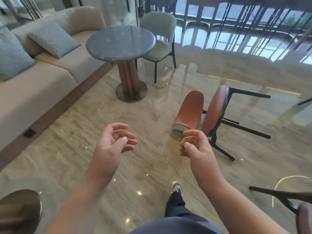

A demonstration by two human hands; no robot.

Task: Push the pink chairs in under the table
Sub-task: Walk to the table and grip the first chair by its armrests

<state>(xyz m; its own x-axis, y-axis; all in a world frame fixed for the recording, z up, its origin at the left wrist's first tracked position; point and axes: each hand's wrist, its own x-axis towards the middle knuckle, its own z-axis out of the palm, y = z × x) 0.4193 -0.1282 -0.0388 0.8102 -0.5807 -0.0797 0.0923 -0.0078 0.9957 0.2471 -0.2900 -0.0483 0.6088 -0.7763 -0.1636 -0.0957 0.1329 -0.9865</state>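
A pink chair (212, 112) lies tipped over on the floor right of centre, its backrest resting on the floor and its black legs pointing right. The round grey stone table (120, 42) stands on a wooden pedestal further back, left of the chair. My left hand (114, 142) and my right hand (194, 144) hover in front of me, fingers loosely curled and holding nothing. The right hand is just short of the fallen chair's backrest, apart from it. Black legs of another chair (285, 198) poke in at the lower right edge.
A pale green chair (160, 36) is at the far side of the table. A beige sofa (38, 78) with grey cushions runs along the left. A glossy marble floor lies between me and the table. My shoe (176, 188) is below the hands. A round brown object (20, 211) sits bottom left.
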